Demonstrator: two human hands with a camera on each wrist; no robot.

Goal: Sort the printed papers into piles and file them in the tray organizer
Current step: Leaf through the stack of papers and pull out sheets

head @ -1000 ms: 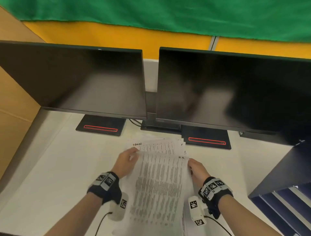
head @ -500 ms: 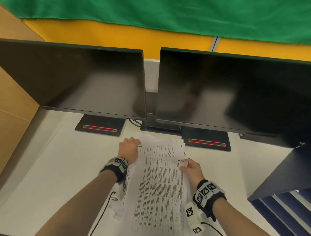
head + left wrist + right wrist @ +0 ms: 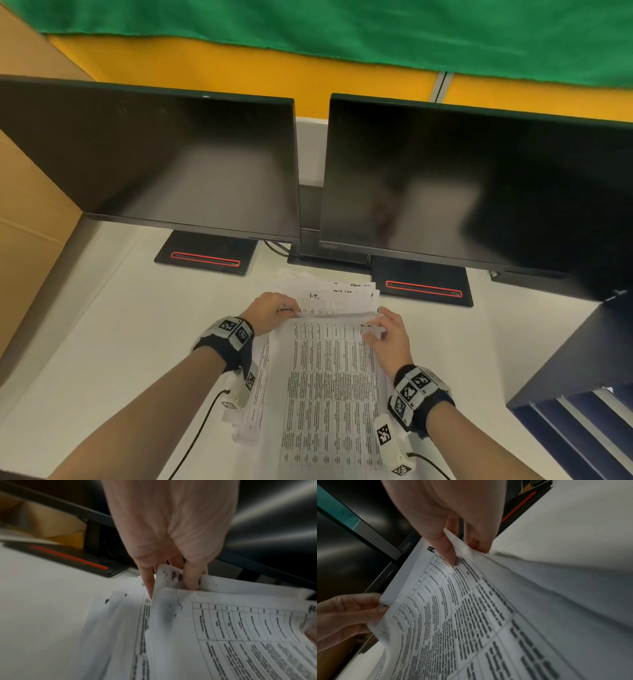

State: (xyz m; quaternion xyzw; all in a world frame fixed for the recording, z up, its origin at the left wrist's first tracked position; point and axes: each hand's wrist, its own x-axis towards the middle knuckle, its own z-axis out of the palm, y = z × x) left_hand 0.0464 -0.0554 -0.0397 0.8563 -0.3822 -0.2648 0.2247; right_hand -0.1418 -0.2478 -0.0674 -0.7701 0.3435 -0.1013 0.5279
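A loose stack of printed papers (image 3: 329, 383) with dense tables lies on the white desk (image 3: 113, 342) in front of me. My left hand (image 3: 274, 310) pinches the far left corner of the upper sheets (image 3: 173, 577), thumb on top and fingers underneath. At the far right corner my right hand (image 3: 385, 330) pinches the top sheet (image 3: 453, 601), thumb pressed on the print. More sheets (image 3: 335, 294) fan out beyond the held ones. The dark tray organizer (image 3: 582, 411) stands at the right edge of the desk.
Two dark monitors (image 3: 154, 164) (image 3: 479, 192) stand side by side just behind the papers, their black bases (image 3: 205, 253) marked with red lines. A cardboard panel (image 3: 30, 212) walls the left side. Bare desk lies left of the papers.
Both hands slid forward along the stack from its sides to its far corners, and each now pinches the sheets there. The sheets beyond the held ones show more.
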